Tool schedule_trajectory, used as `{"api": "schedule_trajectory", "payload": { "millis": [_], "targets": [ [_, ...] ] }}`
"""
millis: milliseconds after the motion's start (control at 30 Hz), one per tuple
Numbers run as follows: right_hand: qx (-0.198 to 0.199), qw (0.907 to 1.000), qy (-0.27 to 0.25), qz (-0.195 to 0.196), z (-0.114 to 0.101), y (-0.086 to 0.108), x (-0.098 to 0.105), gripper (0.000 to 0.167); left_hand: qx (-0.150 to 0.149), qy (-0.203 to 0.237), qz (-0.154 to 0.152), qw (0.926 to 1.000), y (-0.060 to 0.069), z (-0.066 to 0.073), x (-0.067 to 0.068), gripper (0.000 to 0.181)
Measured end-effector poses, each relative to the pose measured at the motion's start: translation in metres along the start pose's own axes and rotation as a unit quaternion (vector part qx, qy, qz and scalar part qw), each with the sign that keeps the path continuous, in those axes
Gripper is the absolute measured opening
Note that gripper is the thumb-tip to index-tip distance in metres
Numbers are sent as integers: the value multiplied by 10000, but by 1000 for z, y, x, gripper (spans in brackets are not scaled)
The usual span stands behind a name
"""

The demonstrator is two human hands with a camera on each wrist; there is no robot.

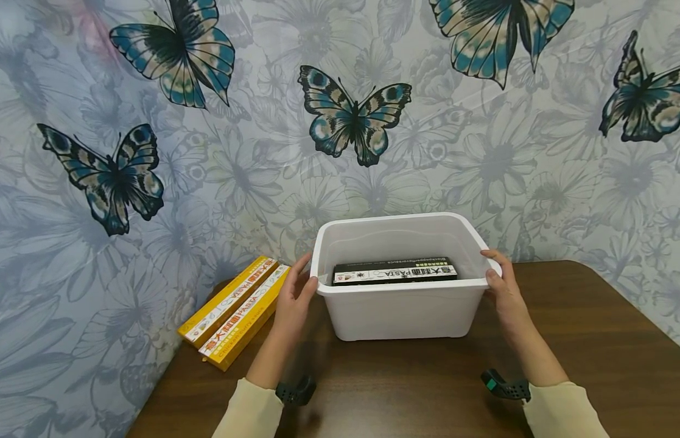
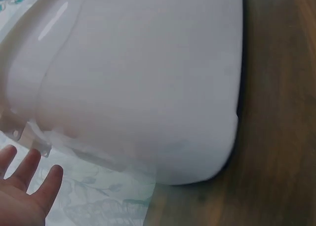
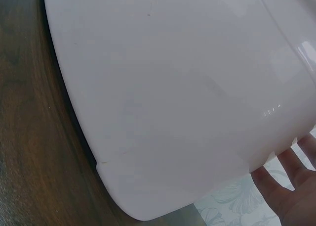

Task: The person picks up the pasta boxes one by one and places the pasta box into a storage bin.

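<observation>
A white plastic storage bin (image 1: pixel 402 313) is on the wooden table in front of me, its open top facing up. My left hand (image 1: pixel 293 298) holds its left end, thumb at the rim and fingers along the outer side. At the opposite end, my right hand (image 1: pixel 504 291) grips the rim, with fingertips over the edge and thumb at the front corner. Inside the bin lies a black pasta box (image 1: pixel 394 272) with a white label strip; its lower part is hidden by the front wall. Both wrist views show the bin's smooth outer wall (image 2: pixel 148 77) and fingers beside its end.
Two yellow pasta boxes (image 1: pixel 252 316) lie side by side, slanted, left of my left hand near the table's left edge. The brown table (image 1: pixel 405 389) stands against a wall (image 1: pixel 252 170) with butterfly and flower patterns. Dark bands are on both wrists.
</observation>
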State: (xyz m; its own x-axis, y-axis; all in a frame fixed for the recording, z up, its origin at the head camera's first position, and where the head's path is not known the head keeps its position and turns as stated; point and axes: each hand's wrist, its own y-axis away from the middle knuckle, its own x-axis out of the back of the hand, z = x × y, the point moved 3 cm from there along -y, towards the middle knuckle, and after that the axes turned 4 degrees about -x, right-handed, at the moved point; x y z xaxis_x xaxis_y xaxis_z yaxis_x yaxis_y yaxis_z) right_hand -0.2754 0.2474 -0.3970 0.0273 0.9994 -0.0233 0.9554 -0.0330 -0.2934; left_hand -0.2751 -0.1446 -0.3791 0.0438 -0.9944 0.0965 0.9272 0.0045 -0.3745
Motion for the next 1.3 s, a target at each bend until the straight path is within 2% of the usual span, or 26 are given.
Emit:
{"api": "schedule_trajectory", "payload": {
  "millis": [300, 433, 667, 833, 1167, 1300],
  "targets": [
    [7, 10000, 17, 9, -1, 0, 0, 45, -310, -494, 243, 9980, 16, -6, 14, 54],
    [-25, 10000, 70, -8, -1, -1, 0, 45, -102, -722, 393, 9966, 22, -14, 25, 56],
    [-19, 9999, 105, -14, -1, -1, 0, 45, 308, -1014, 419, 9935, 32, -26, 45, 60],
    [13, 10000, 92, -23, 0, 0, 0, 45, 382, -1246, 544, 9900, 39, -31, 59, 63],
    [-26, 9999, 139, -9, 0, 0, 1, 45, 601, -1942, 947, 9745, 49, -39, 86, 69],
    [-14, 9999, 126, -18, 0, 0, 0, 45, 714, -2037, 1096, 9702, 55, -42, 97, 69]
  ]
}}
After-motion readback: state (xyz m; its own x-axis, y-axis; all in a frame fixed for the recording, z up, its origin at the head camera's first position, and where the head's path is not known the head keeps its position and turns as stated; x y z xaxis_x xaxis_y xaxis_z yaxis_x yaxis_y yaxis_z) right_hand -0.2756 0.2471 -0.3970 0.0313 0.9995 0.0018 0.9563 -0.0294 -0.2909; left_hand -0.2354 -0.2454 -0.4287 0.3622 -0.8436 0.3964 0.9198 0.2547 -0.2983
